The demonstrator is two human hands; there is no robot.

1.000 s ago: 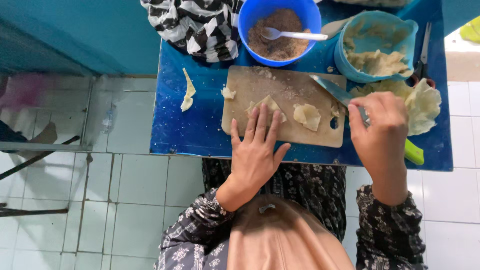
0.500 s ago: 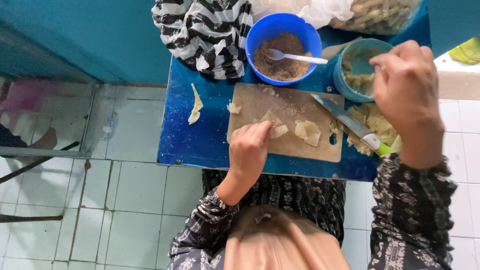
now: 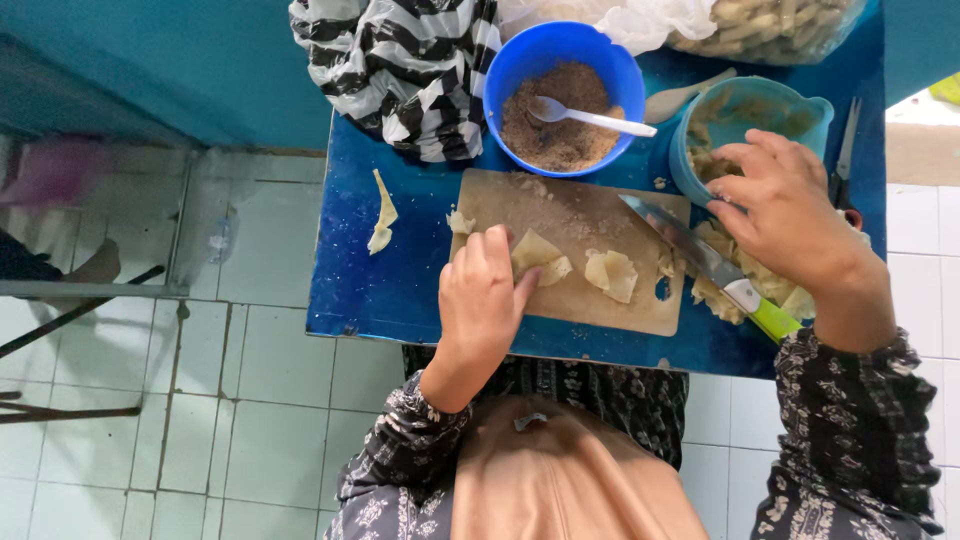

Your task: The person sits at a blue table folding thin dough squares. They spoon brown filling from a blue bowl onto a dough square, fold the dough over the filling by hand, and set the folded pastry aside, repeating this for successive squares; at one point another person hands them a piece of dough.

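A blue bench (image 3: 400,290) stands over a white tiled floor, with a wooden board (image 3: 580,290) at its middle. On the board, the left hand (image 3: 483,300) now presses a folded dough piece (image 3: 540,256), its fingers curled loosely, where half a second ago it lay further left. The right hand (image 3: 790,215) has come down to the teal cup (image 3: 750,125) right of the board, fingers dipping in; whether they hold anything cannot be told. A knife (image 3: 710,265) lies unheld across the board's right edge.

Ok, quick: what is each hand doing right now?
Left hand: fingers together, pressing a dough wrapper on the cutting board.
Right hand: loosely curled at the teal container; grip cannot be told.
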